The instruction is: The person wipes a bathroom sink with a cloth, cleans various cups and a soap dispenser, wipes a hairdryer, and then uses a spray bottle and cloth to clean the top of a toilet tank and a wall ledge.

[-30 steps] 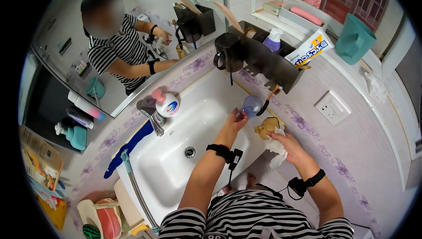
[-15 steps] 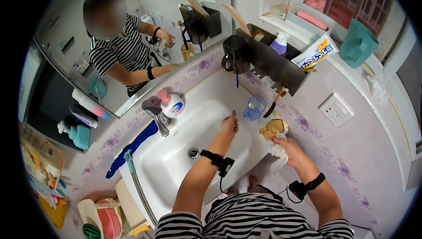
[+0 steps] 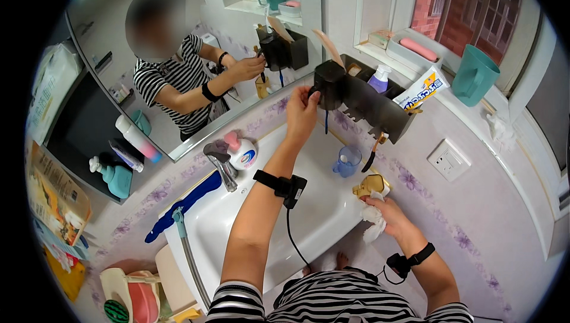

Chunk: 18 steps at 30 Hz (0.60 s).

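Note:
My left hand (image 3: 303, 111) reaches up over the sink, its fingers closed around the handle of a black cup (image 3: 330, 84). That cup hangs upside down at the left end of a dark wall rack (image 3: 380, 106). Lower down, my right hand (image 3: 394, 218) is closed on a crumpled white tissue (image 3: 374, 223). Right above its fingers, an amber cup (image 3: 371, 187) lies at the sink's right corner; whether the fingers touch it I cannot tell. A clear blue cup (image 3: 348, 161) stands beyond it on the rim.
The white sink (image 3: 332, 216) has a metal faucet (image 3: 221, 165) and a pump bottle (image 3: 241, 152) at its back left. A toothpaste tube (image 3: 423, 89) and purple bottle (image 3: 378, 79) sit in the rack. On the windowsill stands a green cup (image 3: 473, 76). A mirror (image 3: 208, 109) hangs behind.
My left hand has risen from above the basin to the black cup and taken hold of its handle. The right hand stays by the amber cup with the tissue.

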{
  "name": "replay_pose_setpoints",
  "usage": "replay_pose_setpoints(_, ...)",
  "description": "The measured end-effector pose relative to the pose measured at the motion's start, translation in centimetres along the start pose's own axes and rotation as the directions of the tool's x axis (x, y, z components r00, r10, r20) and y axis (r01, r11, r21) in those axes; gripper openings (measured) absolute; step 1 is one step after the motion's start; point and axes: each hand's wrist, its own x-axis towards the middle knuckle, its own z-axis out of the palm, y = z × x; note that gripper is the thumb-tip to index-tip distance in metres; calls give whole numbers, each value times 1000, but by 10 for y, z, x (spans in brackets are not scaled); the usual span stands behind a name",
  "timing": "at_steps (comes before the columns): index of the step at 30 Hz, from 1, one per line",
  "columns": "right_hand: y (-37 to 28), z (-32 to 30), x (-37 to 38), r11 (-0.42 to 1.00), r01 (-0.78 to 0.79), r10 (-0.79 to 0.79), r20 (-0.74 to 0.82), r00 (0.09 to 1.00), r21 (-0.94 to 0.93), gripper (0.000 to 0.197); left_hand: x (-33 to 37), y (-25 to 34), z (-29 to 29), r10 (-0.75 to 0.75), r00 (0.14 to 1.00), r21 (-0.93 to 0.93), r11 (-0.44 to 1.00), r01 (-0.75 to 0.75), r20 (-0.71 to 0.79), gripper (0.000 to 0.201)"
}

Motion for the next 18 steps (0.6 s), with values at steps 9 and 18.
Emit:
replay_pose_setpoints(9,5,-7,7,1000,-18,18,24,1000,21,22,-33,26,-49,-188,979,-479,854,204,81,17)
replay_pose_setpoints(18,-22,29,-11,998,-55,54,233,971,0,30,-54,-61,-1,-349,937,-255,905,339,9,32)
